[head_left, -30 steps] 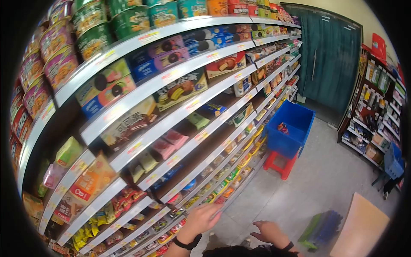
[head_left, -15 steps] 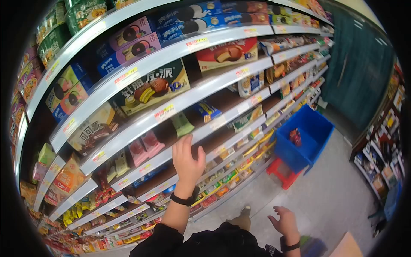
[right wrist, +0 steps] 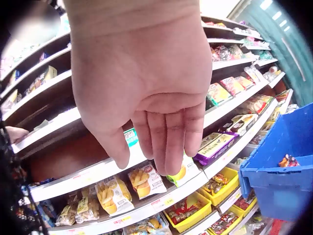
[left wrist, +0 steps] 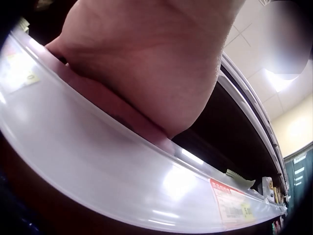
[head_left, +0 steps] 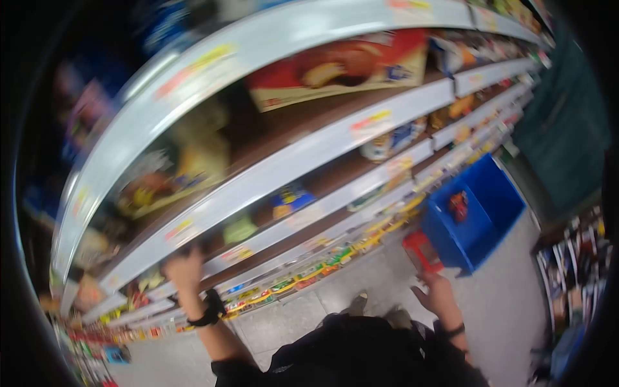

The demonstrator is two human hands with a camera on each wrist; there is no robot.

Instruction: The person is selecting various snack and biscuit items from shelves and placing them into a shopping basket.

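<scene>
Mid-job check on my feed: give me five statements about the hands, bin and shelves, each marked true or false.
1. The left hand reaches in over a shelf edge. True.
2. The right hand grips a packet. False: its fingers are extended and hold nothing.
3. The blue bin is empty. False: a red item lies inside.
4. A red stool shows beneath the bin. True.
5. The red box sits lower than the blue-and-yellow packet. False: it is on a higher shelf.
</scene>
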